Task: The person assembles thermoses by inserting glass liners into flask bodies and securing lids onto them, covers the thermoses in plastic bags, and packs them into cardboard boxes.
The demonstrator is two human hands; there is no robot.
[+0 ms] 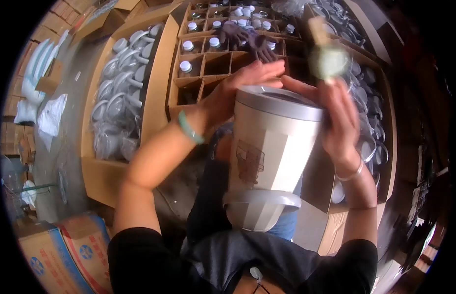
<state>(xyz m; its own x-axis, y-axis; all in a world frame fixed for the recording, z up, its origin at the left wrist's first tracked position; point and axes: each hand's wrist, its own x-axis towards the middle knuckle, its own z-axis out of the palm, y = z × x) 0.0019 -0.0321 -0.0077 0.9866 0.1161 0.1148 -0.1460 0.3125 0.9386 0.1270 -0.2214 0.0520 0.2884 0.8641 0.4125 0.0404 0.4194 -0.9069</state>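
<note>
A large white faceted cup (272, 147), with a grey rim and a small printed picture, stands upright in front of my body. A grey curved piece (262, 198) runs around its lower part. My left hand (247, 81) lies along the left and far side of the rim, fingers stretched out. On the right of the rim is my right hand (338, 117), its thumb reaching across toward my left hand and its fingers smeared by motion. A blurred, pale green round thing (330, 61) with a tan part is at its fingertips; whether it is held I cannot tell.
A divided carton (216, 63) with white-capped bottles lies ahead, dark gloves (259, 46) across its dividers. To the left, an open carton (103, 176) holds grey plastic parts; similar wrapped parts (375, 117) fill a box at right. Printed cartons (66, 255) stand at lower left.
</note>
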